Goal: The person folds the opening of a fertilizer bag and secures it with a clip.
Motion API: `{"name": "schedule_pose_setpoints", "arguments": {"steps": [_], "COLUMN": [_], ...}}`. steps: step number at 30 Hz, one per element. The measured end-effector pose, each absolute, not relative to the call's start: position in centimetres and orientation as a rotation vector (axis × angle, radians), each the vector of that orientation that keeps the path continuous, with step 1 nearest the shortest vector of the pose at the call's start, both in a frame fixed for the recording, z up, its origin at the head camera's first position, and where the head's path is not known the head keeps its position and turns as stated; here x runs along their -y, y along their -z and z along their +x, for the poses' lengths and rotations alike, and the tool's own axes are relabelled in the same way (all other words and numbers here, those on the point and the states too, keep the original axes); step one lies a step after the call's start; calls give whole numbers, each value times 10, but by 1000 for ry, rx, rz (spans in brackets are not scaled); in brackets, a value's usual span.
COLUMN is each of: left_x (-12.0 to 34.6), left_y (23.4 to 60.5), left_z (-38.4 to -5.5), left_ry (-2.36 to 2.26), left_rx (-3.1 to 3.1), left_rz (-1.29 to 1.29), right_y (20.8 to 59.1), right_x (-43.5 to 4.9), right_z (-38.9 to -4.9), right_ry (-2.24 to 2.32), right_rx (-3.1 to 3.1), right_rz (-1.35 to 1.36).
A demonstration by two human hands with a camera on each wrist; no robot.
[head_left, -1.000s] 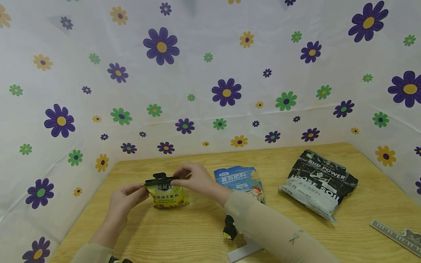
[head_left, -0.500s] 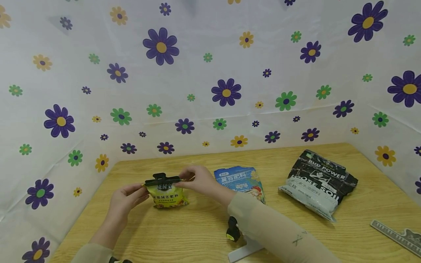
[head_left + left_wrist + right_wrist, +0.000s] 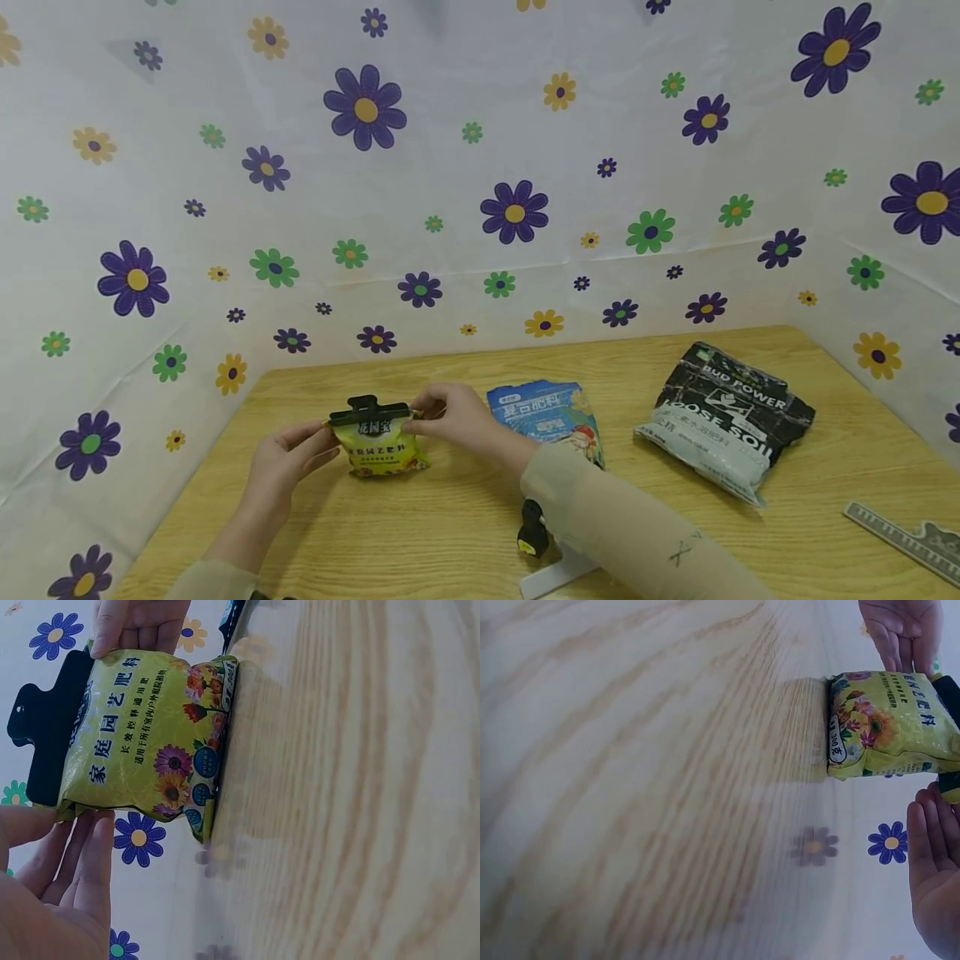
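Observation:
A small yellow fertilizer bag (image 3: 384, 450) with flower pictures stands upright on the table, its top edge held in a black sealing clip (image 3: 367, 413). My left hand (image 3: 281, 454) pinches the bag's upper left corner beside the clip's end. At the opposite upper corner, the thumb and fingers of my right hand (image 3: 453, 417) pinch the bag. The left wrist view shows the clip (image 3: 56, 727) spanning the bag's top, with a hand at either end. In the right wrist view the clip is partly cut off by the frame edge.
Right of my hands lies a blue fertilizer bag (image 3: 543, 408), partly behind my right arm. Farther right is a larger black and white soil bag (image 3: 727, 421). A white strip-like piece (image 3: 555, 577) lies near the front, and a grey clip with ruler-like marks (image 3: 900, 542) at the right edge.
My right hand has slid right along the clip to the bag's upper right corner, uncovering the clip's right end. My left hand and the bag have stayed in place.

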State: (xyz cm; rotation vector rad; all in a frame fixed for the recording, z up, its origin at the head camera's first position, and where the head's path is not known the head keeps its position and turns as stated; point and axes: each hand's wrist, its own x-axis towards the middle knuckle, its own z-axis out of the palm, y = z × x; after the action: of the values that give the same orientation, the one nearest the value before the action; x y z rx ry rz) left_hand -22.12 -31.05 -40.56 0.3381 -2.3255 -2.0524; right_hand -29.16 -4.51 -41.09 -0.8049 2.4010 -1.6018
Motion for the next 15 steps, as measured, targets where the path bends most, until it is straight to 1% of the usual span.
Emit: {"name": "schedule_pose_setpoints", "arguments": {"steps": [15], "left_x": [307], "left_y": [410], "left_z": [-221], "left_ry": [2051], "left_rx": [2349], "left_rz": [338], "right_y": [419], "right_x": [44], "right_z": [-293], "right_ry": [1606], "right_rx": [-2409], "right_rz": [-786]}}
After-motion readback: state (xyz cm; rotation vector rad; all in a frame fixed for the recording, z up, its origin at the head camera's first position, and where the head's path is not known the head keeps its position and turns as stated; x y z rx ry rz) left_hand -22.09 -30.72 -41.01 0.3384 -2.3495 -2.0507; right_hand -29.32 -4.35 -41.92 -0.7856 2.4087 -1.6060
